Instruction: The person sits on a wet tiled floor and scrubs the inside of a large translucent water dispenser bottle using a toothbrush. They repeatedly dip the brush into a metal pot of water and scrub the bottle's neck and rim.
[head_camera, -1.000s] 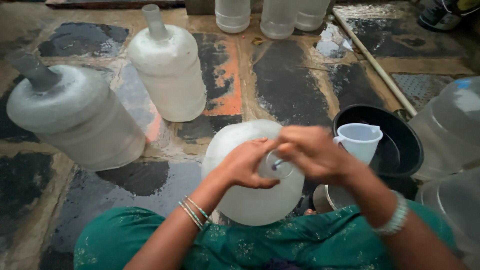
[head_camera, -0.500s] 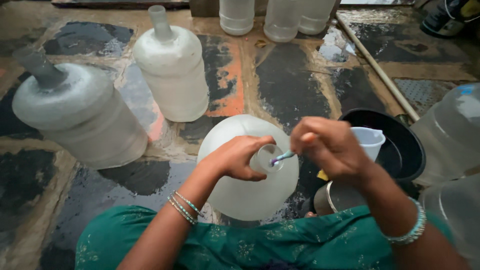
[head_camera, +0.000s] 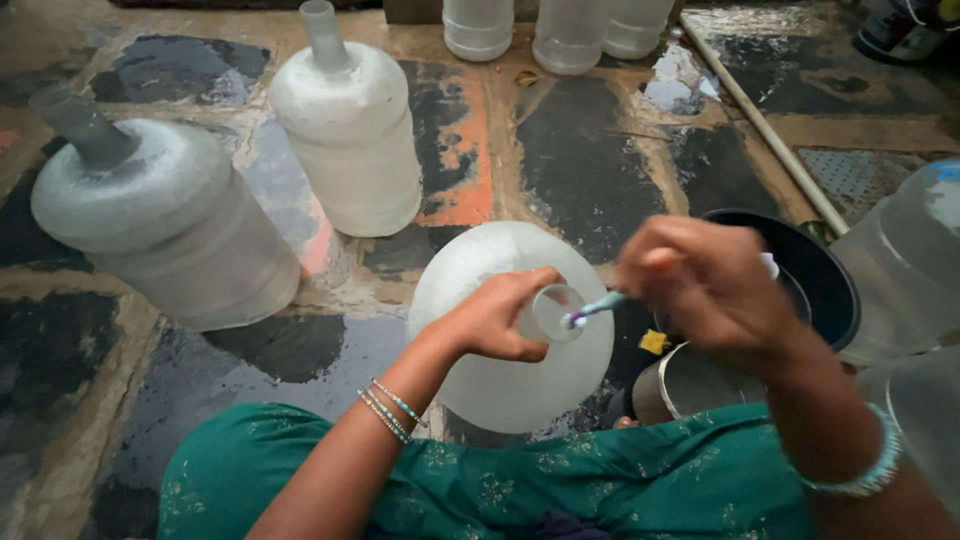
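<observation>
A large frosted plastic water jug (head_camera: 480, 300) stands upright between my knees, seen from above. My left hand (head_camera: 495, 318) grips its neck (head_camera: 553, 310) just below the open mouth. My right hand (head_camera: 705, 285) holds a small light-blue brush (head_camera: 597, 308) by its handle. The bristle end of the brush rests at the rim of the jug's mouth. Thin bangles circle my left wrist and a pale bracelet sits on my right wrist. My green patterned clothing (head_camera: 480, 490) fills the bottom of the view.
Two more frosted jugs (head_camera: 160, 225) (head_camera: 350, 140) stand on the wet stone floor at left. Clear jugs (head_camera: 560, 30) line the far edge and others (head_camera: 905, 260) crowd the right. A black basin (head_camera: 825, 285), a metal pot (head_camera: 690, 385) and a long pipe (head_camera: 760, 125) lie to the right.
My right hand has drawn away from the jug's mouth to the right, showing the brush. The left hand has stayed on the neck. The view has shifted slightly.
</observation>
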